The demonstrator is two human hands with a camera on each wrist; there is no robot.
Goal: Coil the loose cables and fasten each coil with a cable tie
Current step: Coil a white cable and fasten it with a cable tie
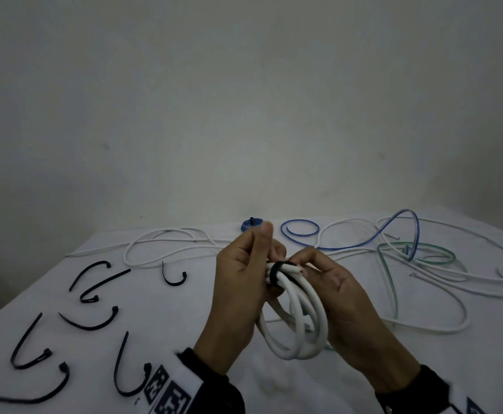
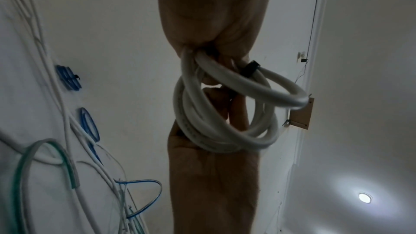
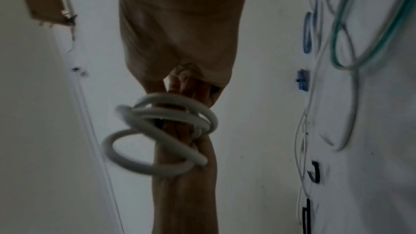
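Observation:
A coil of thick white cable [image 1: 296,321] hangs between both hands above the white table [image 1: 184,309]. A black cable tie [image 1: 275,273] wraps the top of the coil, beside the cable's cut end. My left hand [image 1: 256,264] has its fingers curled round the coil's top at the tie, thumb pointing up. My right hand [image 1: 308,259] pinches the coil from the right, next to the tie. The left wrist view shows the coil [image 2: 225,122] and the tie [image 2: 249,69] under the left hand [image 2: 213,29]. The right wrist view is blurred; the coil [image 3: 171,113] hangs below the right hand [image 3: 180,45].
Several loose black cable ties [image 1: 92,321] lie on the table's left half. Loose white cable [image 1: 166,249], blue cable [image 1: 399,231] and green cable [image 1: 417,252] sprawl along the back and right. A small tied blue coil [image 1: 251,225] sits at the back edge by the wall.

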